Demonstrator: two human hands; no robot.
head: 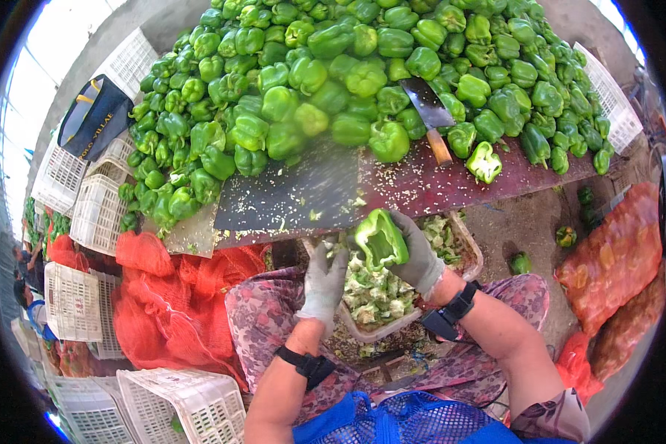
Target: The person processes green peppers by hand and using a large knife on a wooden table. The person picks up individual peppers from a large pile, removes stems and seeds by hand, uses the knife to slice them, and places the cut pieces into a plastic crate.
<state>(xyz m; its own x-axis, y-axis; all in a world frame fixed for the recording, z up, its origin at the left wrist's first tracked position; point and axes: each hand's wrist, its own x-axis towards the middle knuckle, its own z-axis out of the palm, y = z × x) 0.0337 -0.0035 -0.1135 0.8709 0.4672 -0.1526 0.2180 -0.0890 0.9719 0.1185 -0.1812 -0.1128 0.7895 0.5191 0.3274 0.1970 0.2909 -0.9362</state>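
Note:
In a grey glove, my right hand (pixel 420 256) grips a cut green bell pepper (pixel 382 238) from its right side. The pepper's hollow, pale inside faces left. My left hand (pixel 323 277), gloved too, is just left of it with fingers bent upward. Pale green bits show at its fingertips, but whether they are held is unclear. Under both hands, between my knees, sits a white plastic crate (pixel 377 333) of pepper cores and seeds (pixel 373 297). A cleaver (pixel 428 105) with a wooden handle leans on peppers beyond. Beside it lies a cut pepper piece (pixel 484 163), its inside facing up.
A large heap of green bell peppers (pixel 311 77) covers the back of the seed-strewn table (pixel 288 194). Red mesh sacks (pixel 166 311) and white plastic crates (pixel 183 399) stand at left. Filled mesh sacks (pixel 616 255) lie at right. A dark bag (pixel 97 122) rests on crates.

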